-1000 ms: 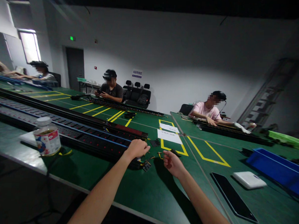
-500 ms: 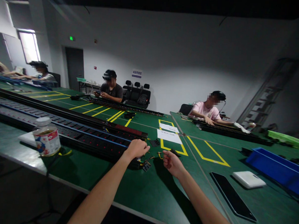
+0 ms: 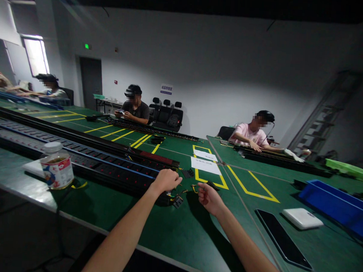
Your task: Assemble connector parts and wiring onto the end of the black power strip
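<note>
My left hand [image 3: 166, 180] is closed at the near end of a long black strip with red dots [image 3: 119, 171]. Whatever its fingers grip is hidden. Below it a black connector [image 3: 178, 202] on short wires lies on the green table. My right hand [image 3: 209, 198] is curled with thumb and fingers pinched together, a short gap to the right. A yellow wire end [image 3: 194, 188] shows beside its fingertips; I cannot make out whether they hold it. Just behind the right hand sits a dark part [image 3: 213, 186]. Another black connector [image 3: 187, 173] lies beyond both hands.
A labelled jar [image 3: 57, 168] stands at the left. Paper sheets [image 3: 206, 165] lie ahead inside yellow tape. To the right are a phone [image 3: 282, 238], a white box [image 3: 302, 218] and a blue bin [image 3: 337, 205]. Several co-workers sit across the table, one in pink [image 3: 250, 134].
Both of my hands stay in the same place and pose. Across the table, the co-worker in dark clothing has slightly shifted the object in their hands.
</note>
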Demonstrator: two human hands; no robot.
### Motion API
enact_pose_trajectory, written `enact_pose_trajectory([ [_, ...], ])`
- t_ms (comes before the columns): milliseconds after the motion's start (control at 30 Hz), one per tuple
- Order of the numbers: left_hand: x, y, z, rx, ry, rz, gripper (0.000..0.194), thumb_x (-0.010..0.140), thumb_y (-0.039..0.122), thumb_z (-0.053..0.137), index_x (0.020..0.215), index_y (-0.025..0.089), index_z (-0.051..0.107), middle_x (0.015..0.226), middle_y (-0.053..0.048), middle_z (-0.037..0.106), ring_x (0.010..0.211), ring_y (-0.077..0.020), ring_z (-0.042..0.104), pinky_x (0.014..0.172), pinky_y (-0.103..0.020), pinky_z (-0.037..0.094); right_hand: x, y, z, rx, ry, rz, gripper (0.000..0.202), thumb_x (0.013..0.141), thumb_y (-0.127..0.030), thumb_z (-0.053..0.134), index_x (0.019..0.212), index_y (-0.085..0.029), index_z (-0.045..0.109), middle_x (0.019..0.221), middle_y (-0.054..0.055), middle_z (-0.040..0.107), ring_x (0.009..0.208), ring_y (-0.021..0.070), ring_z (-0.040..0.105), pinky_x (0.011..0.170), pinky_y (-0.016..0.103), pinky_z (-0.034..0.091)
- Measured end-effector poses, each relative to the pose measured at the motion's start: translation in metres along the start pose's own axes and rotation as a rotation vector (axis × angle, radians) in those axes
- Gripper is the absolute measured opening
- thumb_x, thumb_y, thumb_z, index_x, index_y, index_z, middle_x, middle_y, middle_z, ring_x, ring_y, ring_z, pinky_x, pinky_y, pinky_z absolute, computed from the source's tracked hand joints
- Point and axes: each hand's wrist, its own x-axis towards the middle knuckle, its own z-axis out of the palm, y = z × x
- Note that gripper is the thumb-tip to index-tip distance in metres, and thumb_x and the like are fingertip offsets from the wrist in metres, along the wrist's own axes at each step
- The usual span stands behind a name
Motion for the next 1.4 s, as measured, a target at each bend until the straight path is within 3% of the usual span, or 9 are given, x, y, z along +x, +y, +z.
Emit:
enact_pose_trajectory([
  [967,0.0002,0.0,0.0,0.005,0.007,-0.004,0.05,0.098,0.046,0.039,0.078,0.018,0.076,0.081,-0.012,0.075,0.083,-0.0248,0.072,0.079,-0.034,0.052,0.0062,0.0028,-0.0058,-0.026,-0.039,-0.015,0.017,0.079,-0.018,0.069,0.077,-0.02,0.052,0.054,-0.008,0.047,0.039,0.0043,0.039,0.036,0.016,0.028],
  [1400,-0.0007,0.0005,-0.0022,-0.002,0.006,-0.001,0.05,0.098,0.045,0.039,0.078,0.019,0.076,0.081,-0.012,0.075,0.082,-0.026,0.072,0.078,-0.035,0.052,0.0043,0.0028,-0.0037,-0.04,-0.023,-0.021,0.015,0.083,-0.018,0.065,0.078,-0.02,0.051,0.054,-0.008,0.046,0.038,0.0044,0.039,0.035,0.015,0.028],
])
